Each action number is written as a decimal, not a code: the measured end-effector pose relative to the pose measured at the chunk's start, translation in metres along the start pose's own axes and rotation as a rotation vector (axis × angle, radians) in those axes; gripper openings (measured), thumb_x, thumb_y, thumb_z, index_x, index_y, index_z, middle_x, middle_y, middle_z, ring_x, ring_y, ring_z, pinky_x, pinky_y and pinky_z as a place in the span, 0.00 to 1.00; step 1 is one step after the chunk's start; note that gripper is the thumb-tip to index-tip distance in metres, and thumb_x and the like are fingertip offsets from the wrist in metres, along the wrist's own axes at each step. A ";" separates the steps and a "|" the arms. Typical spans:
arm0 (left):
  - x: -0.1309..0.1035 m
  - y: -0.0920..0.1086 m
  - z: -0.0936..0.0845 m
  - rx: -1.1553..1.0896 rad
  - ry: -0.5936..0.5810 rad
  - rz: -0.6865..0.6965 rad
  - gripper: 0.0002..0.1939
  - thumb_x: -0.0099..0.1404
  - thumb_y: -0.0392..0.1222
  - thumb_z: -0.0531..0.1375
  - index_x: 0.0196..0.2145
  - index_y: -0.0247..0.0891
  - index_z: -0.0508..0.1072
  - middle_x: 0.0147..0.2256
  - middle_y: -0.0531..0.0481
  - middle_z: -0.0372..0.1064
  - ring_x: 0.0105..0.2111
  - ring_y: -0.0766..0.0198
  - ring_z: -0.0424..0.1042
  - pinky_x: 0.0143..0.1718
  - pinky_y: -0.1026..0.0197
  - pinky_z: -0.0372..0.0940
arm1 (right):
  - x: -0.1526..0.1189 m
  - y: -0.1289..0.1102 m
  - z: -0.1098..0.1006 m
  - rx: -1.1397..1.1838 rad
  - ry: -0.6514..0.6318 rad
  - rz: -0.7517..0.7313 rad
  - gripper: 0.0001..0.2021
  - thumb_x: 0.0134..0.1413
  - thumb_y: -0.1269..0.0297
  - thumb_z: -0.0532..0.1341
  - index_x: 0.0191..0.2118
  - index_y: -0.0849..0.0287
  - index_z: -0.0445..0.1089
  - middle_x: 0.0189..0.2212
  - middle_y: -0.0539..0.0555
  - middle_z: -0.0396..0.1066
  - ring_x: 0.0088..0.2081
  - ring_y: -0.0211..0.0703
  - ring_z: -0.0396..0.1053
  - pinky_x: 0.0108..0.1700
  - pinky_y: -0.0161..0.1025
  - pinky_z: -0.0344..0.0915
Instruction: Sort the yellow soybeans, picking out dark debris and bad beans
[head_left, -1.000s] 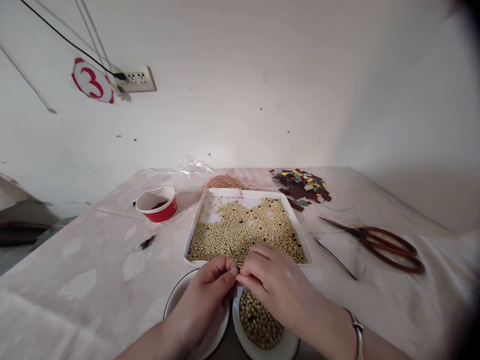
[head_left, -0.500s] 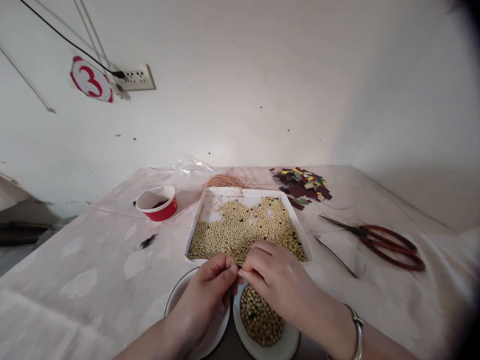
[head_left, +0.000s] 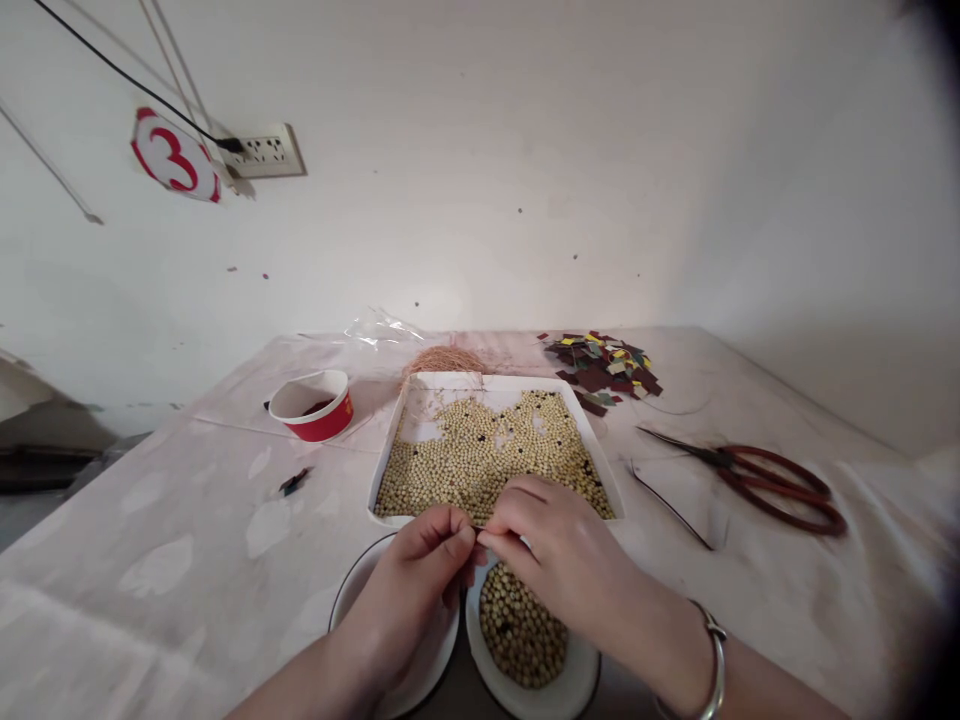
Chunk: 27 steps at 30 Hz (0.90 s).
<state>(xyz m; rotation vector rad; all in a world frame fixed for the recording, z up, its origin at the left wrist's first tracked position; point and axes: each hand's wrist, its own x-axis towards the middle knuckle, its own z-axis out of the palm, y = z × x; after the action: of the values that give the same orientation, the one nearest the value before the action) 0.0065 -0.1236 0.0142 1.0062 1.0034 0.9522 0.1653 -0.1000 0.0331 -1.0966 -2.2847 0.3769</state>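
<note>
My left hand [head_left: 416,575] and my right hand [head_left: 551,550] meet fingertip to fingertip at the near edge of a white tray [head_left: 613,490]. Both are closed in a pinch, and what sits between the fingers is too small and hidden to name. Pale round beads [head_left: 480,465], with a few dark ones among them, cover much of the tray. Below my left hand is a dark-rimmed white bowl [head_left: 360,585]. Under my right hand stands a second bowl [head_left: 577,690] holding larger greenish-brown beads [head_left: 525,630].
Left of the tray is a red and white paper cup [head_left: 319,425], with a small dark scrap [head_left: 295,482] nearby. Behind lie reddish strands [head_left: 444,360] and clear plastic [head_left: 381,328]. To the right are coloured pieces [head_left: 604,365], a thin dark curved strip [head_left: 673,510] and red-handled scissors [head_left: 780,490].
The view has shifted very slightly. Both hands keep their pinch at the tray's near edge, with hardly any visible movement.
</note>
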 end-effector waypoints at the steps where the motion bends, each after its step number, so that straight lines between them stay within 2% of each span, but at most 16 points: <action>1: 0.000 0.000 0.000 0.002 -0.001 -0.001 0.12 0.63 0.43 0.55 0.25 0.34 0.62 0.21 0.55 0.58 0.22 0.71 0.53 0.24 0.66 0.46 | 0.000 0.000 0.000 0.005 0.002 0.001 0.07 0.53 0.71 0.59 0.26 0.59 0.62 0.26 0.48 0.63 0.31 0.37 0.61 0.34 0.36 0.56; 5: 0.001 0.000 -0.001 0.025 -0.006 0.002 0.12 0.63 0.43 0.55 0.25 0.34 0.63 0.21 0.56 0.57 0.22 0.71 0.52 0.24 0.65 0.46 | 0.000 0.000 0.001 0.018 -0.001 -0.027 0.07 0.53 0.70 0.60 0.26 0.59 0.62 0.27 0.48 0.63 0.32 0.38 0.61 0.34 0.36 0.56; 10: 0.000 0.001 -0.001 0.020 -0.004 -0.003 0.11 0.63 0.42 0.55 0.25 0.34 0.63 0.22 0.55 0.58 0.22 0.71 0.53 0.24 0.66 0.47 | 0.000 0.001 0.001 0.021 0.003 0.010 0.07 0.53 0.70 0.59 0.26 0.59 0.62 0.26 0.48 0.63 0.31 0.38 0.61 0.34 0.36 0.56; 15: 0.001 0.001 0.000 0.025 0.005 0.002 0.12 0.62 0.43 0.55 0.25 0.35 0.62 0.20 0.56 0.56 0.22 0.71 0.52 0.24 0.66 0.46 | -0.001 -0.006 -0.002 -0.022 -0.016 -0.062 0.05 0.51 0.70 0.61 0.27 0.59 0.64 0.28 0.48 0.65 0.32 0.38 0.62 0.33 0.36 0.55; 21: 0.002 0.000 0.000 -0.072 0.001 -0.026 0.10 0.62 0.43 0.56 0.26 0.35 0.62 0.20 0.57 0.55 0.22 0.72 0.52 0.24 0.67 0.47 | -0.008 -0.012 -0.005 -0.070 -0.227 -0.183 0.04 0.51 0.69 0.61 0.28 0.59 0.65 0.28 0.48 0.67 0.28 0.35 0.62 0.31 0.35 0.55; 24: 0.002 0.000 -0.001 -0.037 0.017 -0.031 0.11 0.62 0.42 0.56 0.26 0.35 0.62 0.21 0.56 0.57 0.22 0.72 0.52 0.24 0.67 0.47 | -0.008 -0.006 -0.013 -0.076 -0.257 -0.133 0.04 0.51 0.68 0.61 0.27 0.58 0.66 0.26 0.47 0.67 0.28 0.35 0.63 0.30 0.34 0.54; 27: 0.001 0.000 0.001 -0.030 0.034 -0.047 0.10 0.62 0.42 0.56 0.26 0.35 0.62 0.22 0.54 0.60 0.23 0.72 0.54 0.24 0.67 0.47 | -0.002 0.010 -0.025 -0.131 -0.228 -0.010 0.06 0.53 0.70 0.59 0.26 0.58 0.66 0.27 0.48 0.67 0.30 0.36 0.63 0.31 0.34 0.55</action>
<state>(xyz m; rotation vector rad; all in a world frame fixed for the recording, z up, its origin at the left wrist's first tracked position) 0.0079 -0.1229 0.0143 0.9405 1.0343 0.9461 0.1877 -0.0955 0.0473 -1.1565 -2.5455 0.3695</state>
